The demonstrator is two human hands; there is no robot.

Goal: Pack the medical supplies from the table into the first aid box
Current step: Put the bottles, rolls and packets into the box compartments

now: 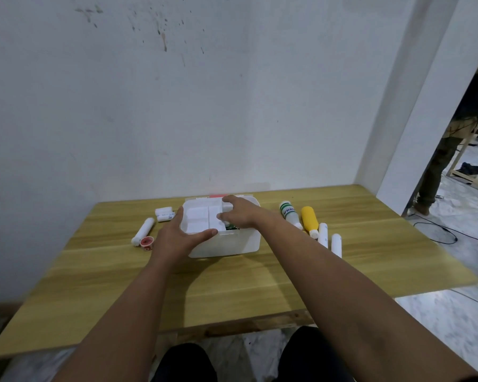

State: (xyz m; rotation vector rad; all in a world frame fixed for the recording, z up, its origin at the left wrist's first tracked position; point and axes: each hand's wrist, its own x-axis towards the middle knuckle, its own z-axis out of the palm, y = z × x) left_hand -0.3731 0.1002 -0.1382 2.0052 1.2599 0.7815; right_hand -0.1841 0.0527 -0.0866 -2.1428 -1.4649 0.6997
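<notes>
A white first aid box [232, 244] stands in the middle of the wooden table [232, 282]. A white compartment tray [202, 216] sits in its open top. My left hand [180, 238] grips the tray's near left edge, thumb along the front. My right hand [239, 213] holds the tray's right side, fingers over the far corner. Something green shows inside the box just under my right hand. Left of the box lie a white tube [143, 231], a small red cup [146, 243] and a white packet [164, 213].
Right of the box lie a green-labelled bottle [289, 215], a yellow bottle [309, 220] and two white tubes [330, 239]. A white wall rises behind the table. At the far right a person's legs [436, 172] stand in a doorway, with cables on the floor.
</notes>
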